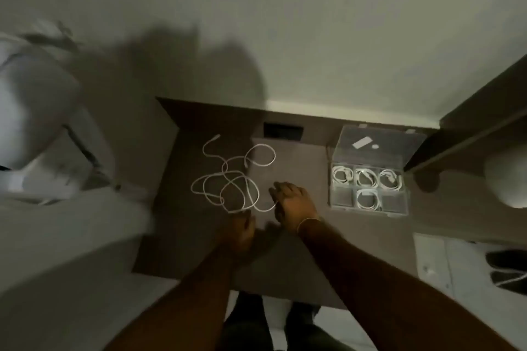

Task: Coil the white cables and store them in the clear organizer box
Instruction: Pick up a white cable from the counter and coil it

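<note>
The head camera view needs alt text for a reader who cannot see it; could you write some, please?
Two bare hands reach for a loose tangle of white cable on a brown table; the right hand touches one end, the left hand is beside it. To the right, an open clear box holds four coiled cables.

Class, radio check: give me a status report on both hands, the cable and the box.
Right hand on loose white cable, grip hidden; left hand beside it. Cable uncoiled on table. Organizer box open, four coils stored. Nothing in the way.
</note>
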`<control>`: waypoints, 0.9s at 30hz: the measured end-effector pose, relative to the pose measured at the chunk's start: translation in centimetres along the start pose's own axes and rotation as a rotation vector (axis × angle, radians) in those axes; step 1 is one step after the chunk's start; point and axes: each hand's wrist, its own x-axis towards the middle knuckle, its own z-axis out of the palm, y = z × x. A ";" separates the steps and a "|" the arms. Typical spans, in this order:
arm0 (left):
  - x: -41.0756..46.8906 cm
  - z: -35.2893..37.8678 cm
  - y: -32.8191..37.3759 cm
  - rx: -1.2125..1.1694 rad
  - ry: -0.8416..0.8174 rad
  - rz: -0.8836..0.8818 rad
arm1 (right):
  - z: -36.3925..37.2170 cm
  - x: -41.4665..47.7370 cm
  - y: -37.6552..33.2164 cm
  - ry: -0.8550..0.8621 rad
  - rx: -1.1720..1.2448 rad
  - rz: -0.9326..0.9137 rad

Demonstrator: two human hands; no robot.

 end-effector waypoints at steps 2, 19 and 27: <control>1.6 0.8 -0.5 -0.142 -0.065 -0.172 | 0.9 1.4 0.0 -0.042 -0.037 0.014; 0.4 -5.8 4.6 -0.963 -0.212 -0.280 | -4.4 -2.2 -4.0 0.583 0.657 -0.062; -7.8 -16.6 6.3 -0.627 -0.212 -0.021 | -13.0 -2.5 -7.3 0.349 0.431 -0.481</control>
